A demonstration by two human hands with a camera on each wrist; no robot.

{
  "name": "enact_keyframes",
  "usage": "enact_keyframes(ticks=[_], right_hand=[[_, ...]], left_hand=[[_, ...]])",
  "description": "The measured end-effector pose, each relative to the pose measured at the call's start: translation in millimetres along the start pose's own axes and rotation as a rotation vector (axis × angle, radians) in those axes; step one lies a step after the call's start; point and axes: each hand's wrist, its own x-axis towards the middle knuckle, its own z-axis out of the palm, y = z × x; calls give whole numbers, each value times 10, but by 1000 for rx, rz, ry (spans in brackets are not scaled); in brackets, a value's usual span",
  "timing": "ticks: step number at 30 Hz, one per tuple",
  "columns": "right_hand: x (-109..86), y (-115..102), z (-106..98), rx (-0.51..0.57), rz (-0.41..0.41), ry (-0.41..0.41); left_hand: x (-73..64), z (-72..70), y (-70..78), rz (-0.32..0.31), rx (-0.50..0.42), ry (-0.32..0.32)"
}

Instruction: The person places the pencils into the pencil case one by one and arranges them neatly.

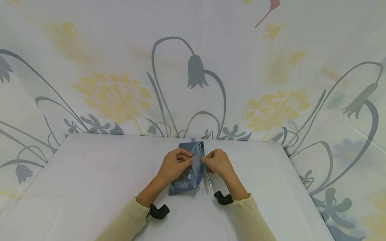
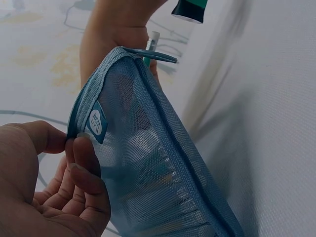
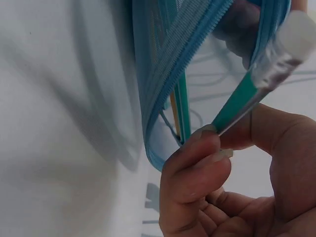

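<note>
A blue mesh zip pouch (image 1: 197,167) is held up off the white table with its zipped mouth spread apart. My left hand (image 1: 175,164) pinches one edge of that mouth between thumb and fingers, beside a small round label (image 2: 96,122). At the other side, my right hand (image 1: 218,162) pinches a green pencil (image 3: 239,101) with a silver ferrule and white eraser. Its eraser end points down toward me; the other end reaches to the pouch's opening, partly hidden by my fingers. Through the mesh show several slim pencils (image 2: 163,197), and a green one (image 3: 182,108) appears inside the mouth.
The white-covered table (image 1: 99,180) extends around both hands. Behind it and at both sides hangs a flower-printed cloth (image 1: 120,60). Black curved pieces (image 1: 159,211) sit at both wrists. A zipper pull (image 1: 197,189) hangs from the pouch's near end.
</note>
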Motion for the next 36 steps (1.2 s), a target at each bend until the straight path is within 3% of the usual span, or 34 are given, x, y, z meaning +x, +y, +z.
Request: enact_keyframes(ticks=[17,25,36], right_hand=[[6,-50,149,141,20,82],[4,-64,194,245,38,66],[-38,-131,159,237,32,76]], left_hand=[[-3,7,-3,-3,-4,-14],[-5,16,-12,-5,6,-22],[1,-3,-9,9,-2,-28]])
